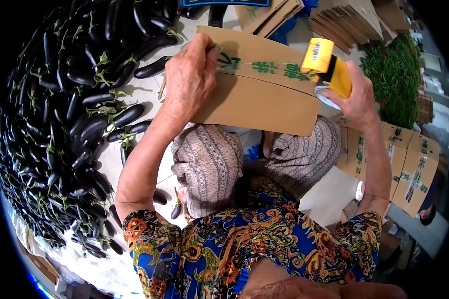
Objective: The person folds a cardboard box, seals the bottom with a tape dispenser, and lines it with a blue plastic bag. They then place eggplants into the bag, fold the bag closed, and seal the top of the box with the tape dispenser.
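A brown cardboard box (264, 102) with green printed characters lies across my front, just above my knees. My left hand (192, 74) is closed on its left end, fingers curled at the upper edge. In my right hand (358, 97) is a yellow tape dispenser (340, 78), gripped at the box's right end. The dispenser's yellow head overlaps the printed upper panel in this view, and a roll of tape shows beside my fingers. A seam runs lengthwise between the box's two panels.
Many eggplants (80, 124) cover the floor on the left. Flattened cardboard sheets (344, 22) are stacked at the upper right, near a heap of green peppers (391, 74). Printed cartons (401, 159) stand on the right, with part of another person beyond. White plastic sheeting (95, 266) lies lower left.
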Demonstrator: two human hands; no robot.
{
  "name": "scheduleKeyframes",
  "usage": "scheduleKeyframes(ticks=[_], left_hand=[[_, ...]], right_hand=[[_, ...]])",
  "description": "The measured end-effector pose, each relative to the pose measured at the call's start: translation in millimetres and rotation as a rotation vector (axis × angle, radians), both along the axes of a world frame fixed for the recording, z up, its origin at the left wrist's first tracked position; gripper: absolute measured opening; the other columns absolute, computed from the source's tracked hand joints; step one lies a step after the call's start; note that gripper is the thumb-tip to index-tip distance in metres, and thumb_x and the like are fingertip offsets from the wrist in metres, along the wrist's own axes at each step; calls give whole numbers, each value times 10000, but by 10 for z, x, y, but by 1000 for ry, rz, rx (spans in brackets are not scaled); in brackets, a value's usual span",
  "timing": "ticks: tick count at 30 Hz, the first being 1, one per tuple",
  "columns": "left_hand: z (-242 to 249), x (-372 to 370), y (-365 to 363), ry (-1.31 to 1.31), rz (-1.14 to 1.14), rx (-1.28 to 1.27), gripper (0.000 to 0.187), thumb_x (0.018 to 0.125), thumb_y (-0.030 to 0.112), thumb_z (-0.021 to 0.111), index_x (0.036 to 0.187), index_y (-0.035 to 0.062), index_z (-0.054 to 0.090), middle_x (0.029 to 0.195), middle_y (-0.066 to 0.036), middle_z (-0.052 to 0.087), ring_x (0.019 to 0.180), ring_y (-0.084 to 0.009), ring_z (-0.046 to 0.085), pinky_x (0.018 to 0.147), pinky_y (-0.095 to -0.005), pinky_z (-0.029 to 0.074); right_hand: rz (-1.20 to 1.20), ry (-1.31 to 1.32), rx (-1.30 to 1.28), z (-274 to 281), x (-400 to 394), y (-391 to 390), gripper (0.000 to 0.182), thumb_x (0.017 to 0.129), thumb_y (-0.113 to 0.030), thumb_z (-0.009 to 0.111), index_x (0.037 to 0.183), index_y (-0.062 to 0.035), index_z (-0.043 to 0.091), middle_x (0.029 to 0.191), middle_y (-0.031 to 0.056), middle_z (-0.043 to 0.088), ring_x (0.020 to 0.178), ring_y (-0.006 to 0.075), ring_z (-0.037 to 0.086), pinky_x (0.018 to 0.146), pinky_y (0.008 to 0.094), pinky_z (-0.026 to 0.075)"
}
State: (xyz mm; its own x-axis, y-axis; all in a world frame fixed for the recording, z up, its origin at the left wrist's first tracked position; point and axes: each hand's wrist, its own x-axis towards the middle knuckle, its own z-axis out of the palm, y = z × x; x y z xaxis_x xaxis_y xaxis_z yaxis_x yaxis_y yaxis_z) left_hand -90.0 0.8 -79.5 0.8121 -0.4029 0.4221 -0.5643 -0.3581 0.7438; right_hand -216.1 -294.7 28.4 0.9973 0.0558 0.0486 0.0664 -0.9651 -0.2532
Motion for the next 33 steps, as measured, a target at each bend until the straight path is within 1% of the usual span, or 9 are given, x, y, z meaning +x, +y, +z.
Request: scheduleKeyframes(ticks=[4, 8, 11, 16, 22, 26, 27, 30, 33], left_hand=[[0, -6, -14, -22, -6, 38, 89, 866, 58, 590, 904, 45, 511, 764, -152, 596, 692, -347, 615, 566, -414, 484], [-49, -158, -28, -333, 13, 283, 69, 885, 74, 594, 928, 64, 541, 779, -117, 558, 657, -318, 595, 579, -398, 490], [16, -149, -19, -307, -55, 326, 68, 890, 82, 591, 931, 67, 538, 764, -119, 553, 655, -324, 592, 574, -397, 488], [-15, -43, -25, -155, -57, 188, 95, 872, 76, 583, 925, 71, 506, 747, -118, 562, 658, -333, 593, 553, -396, 481], [53, -139, 97, -407, -110, 22, 140, 848, -13, 622, 958, 32, 548, 725, -116, 574, 613, -275, 588, 541, -328, 480], [-39, -94, 171, -51, 165, -245, 82, 906, -1, 593, 972, -7, 544, 706, -97, 606, 591, -174, 593, 558, -282, 483], [68, -168, 173, 13, 149, -220, 92, 897, -17, 588, 977, -6, 544, 756, -115, 615, 625, -213, 606, 580, -300, 495], [-41, -87, 129, -334, -63, -220, 162, 835, -56, 602, 975, 4, 546, 876, -137, 620, 715, -290, 621, 633, -355, 520], [88, -186, 138, -331, -348, -41, 200, 822, -79, 581, 1004, -8, 538, 882, -154, 631, 745, -279, 642, 641, -323, 526]], right_hand=[[39, -46, 41, -36, -101, -74, 600, 717, -425, 815, 1024, -30, 484, 744, 154, 605, 695, 317, 646, 619, 398, 510], [18, -7, 0, -19, -72, -117, 581, 716, -427, 816, 1005, -37, 497, 745, 150, 603, 646, 300, 626, 592, 384, 490], [19, -14, 109, -61, -28, -159, 575, 716, -426, 816, 1007, -39, 505, 745, 144, 604, 657, 292, 634, 596, 371, 494], [135, -87, 18, -1, 70, -150, 527, 720, -324, 825, 1044, -38, 522, 778, 128, 620, 707, 278, 657, 628, 356, 516], [65, -45, 183, -135, 114, -267, 532, 748, -389, 802, 1044, -28, 546, 809, 103, 655, 737, 226, 667, 656, 315, 511], [28, -110, 265, -200, 22, -245, 492, 784, -346, 770, 1072, -22, 537, 849, 103, 673, 753, 209, 671, 664, 308, 510], [2, -131, 298, -222, -14, -255, 480, 788, -329, 765, 1074, -21, 533, 848, 103, 673, 754, 212, 672, 666, 309, 510], [-54, -142, 319, -246, -71, -296, 433, 801, -277, 742, 1060, -10, 520, 876, 113, 671, 765, 209, 660, 676, 310, 503], [-42, -172, 364, -296, -61, -325, 393, 815, -248, 723, 1045, -4, 519, 886, 122, 663, 768, 199, 641, 677, 302, 493]])
